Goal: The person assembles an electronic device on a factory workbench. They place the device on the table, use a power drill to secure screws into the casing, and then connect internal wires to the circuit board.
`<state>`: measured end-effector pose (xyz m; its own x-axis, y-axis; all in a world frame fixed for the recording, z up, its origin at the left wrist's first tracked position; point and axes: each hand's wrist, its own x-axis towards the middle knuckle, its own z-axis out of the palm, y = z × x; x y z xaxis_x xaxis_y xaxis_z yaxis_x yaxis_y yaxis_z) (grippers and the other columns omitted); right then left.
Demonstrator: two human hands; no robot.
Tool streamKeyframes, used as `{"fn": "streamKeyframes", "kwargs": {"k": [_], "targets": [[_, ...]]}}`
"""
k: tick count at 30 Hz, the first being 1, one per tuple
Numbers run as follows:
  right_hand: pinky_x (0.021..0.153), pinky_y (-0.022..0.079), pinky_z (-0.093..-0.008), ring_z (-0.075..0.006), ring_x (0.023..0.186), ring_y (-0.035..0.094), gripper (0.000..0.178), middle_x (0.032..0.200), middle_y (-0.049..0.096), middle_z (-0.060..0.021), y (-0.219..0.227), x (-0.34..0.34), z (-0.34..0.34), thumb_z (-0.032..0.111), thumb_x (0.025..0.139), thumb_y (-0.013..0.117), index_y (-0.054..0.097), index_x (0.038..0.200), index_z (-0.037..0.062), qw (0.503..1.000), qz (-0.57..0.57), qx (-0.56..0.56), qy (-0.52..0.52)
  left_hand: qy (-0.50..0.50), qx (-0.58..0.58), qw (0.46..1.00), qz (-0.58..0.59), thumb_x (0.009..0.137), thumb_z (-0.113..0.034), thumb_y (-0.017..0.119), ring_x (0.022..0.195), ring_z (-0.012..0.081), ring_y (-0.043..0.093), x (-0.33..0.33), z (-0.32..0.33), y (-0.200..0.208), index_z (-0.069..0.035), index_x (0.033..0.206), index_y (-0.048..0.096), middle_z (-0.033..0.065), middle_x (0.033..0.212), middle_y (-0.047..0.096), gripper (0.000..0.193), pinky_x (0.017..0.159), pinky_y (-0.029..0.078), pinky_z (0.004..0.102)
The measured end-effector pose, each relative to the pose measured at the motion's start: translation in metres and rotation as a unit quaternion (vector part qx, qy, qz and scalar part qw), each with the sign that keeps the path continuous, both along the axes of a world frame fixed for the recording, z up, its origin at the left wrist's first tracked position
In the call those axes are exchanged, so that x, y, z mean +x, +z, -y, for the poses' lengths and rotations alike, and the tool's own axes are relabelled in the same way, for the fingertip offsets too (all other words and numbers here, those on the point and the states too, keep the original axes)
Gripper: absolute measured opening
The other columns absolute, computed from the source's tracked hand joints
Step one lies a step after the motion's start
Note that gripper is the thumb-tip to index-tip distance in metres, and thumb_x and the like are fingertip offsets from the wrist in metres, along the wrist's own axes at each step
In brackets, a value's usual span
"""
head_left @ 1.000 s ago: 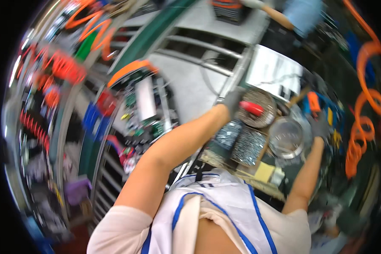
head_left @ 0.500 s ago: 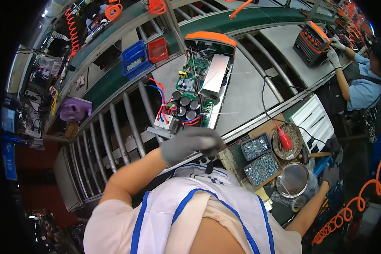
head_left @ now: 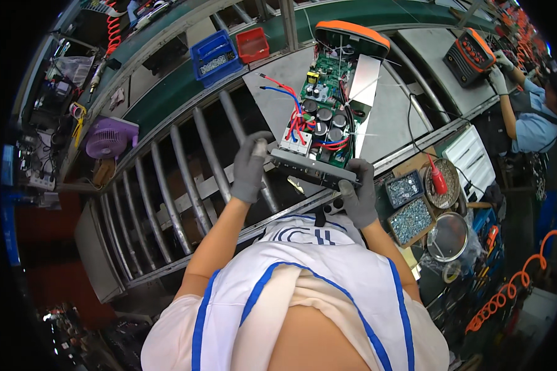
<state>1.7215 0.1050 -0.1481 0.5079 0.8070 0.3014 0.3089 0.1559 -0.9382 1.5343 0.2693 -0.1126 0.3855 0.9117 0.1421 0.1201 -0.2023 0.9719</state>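
An opened electronic unit (head_left: 328, 93) lies on a grey metal plate, with an orange-edged cover at its far end, a green circuit board and black capacitors. Red and blue wires (head_left: 298, 114) rise from a white terminal block (head_left: 296, 141) at its near left. A dark end panel (head_left: 315, 168) spans the near side. My right hand (head_left: 360, 195), in a grey glove, grips the panel's right end, thumb on the near face. At the left end my grey-gloved left hand (head_left: 249, 168) is closed with bent fingers against the corner; its exact contact is partly hidden.
Metal rollers (head_left: 185, 167) run to the left. Blue (head_left: 213, 59) and red (head_left: 252, 44) bins stand beyond. At right are trays of small fasteners (head_left: 410, 221), a red-handled tool (head_left: 438, 179) and a round dish (head_left: 447, 238). A co-worker (head_left: 529, 117) handles another orange-black unit (head_left: 469, 57).
My right hand has left the tools at the right and now holds the panel. My left hand has moved back to the panel's left end. The panel now stands across the unit's near side.
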Motion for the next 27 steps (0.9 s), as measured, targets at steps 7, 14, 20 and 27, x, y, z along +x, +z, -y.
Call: {"fn": "streamKeyframes", "kwargs": {"k": [7,14,20,27], "targets": [[0.074,0.045,-0.0333,-0.0244,0.082,0.056,0.046,0.092,0.051,-0.0117,0.004,-0.028,0.001,0.029,0.082,0.068,0.041,0.109,0.0033,0.997,0.067,-0.03,-0.014,-0.023,-0.012,0.999,0.023,0.094,-0.04,0.045,0.093,0.0145,0.049,-0.019,0.015,-0.027,-0.005,0.117,0.05,0.0061,0.099,0.053,0.043,0.088,0.038,0.0293],[0.072,0.046,-0.0391,-0.0317,0.086,0.056,0.045,0.096,0.051,-0.0154,0.004,-0.075,-0.017,0.013,0.073,0.071,0.042,0.106,0.0052,0.986,0.151,-0.025,0.065,0.192,-0.039,0.98,0.041,0.089,-0.034,0.052,0.109,0.0205,0.04,-0.025,0.007,-0.02,-0.004,0.122,0.039,0.0119,0.117,0.043,0.046,0.095,0.034,0.0345],[0.078,0.045,-0.0406,-0.0325,0.091,0.054,0.037,0.098,0.053,-0.0162,0.043,-0.116,-0.08,0.018,0.073,0.068,0.049,0.101,0.0013,0.885,0.354,-0.146,0.265,0.246,-0.094,0.951,0.161,0.09,-0.04,0.052,0.09,0.0167,0.054,-0.076,-0.093,-0.058,-0.006,0.118,0.053,0.0056,0.1,0.058,0.044,0.081,0.044,0.0323],[0.078,0.048,-0.0382,-0.0269,0.096,0.058,0.052,0.106,0.061,-0.0098,0.08,-0.008,-0.155,0.032,0.067,0.078,0.059,0.11,0.0099,0.938,0.309,0.076,0.137,0.185,-0.166,0.945,0.214,0.092,-0.03,0.053,0.102,0.0196,0.057,-0.123,-0.049,-0.072,-0.006,0.133,0.034,0.009,0.12,0.052,0.051,0.084,0.05,0.0291]]}}
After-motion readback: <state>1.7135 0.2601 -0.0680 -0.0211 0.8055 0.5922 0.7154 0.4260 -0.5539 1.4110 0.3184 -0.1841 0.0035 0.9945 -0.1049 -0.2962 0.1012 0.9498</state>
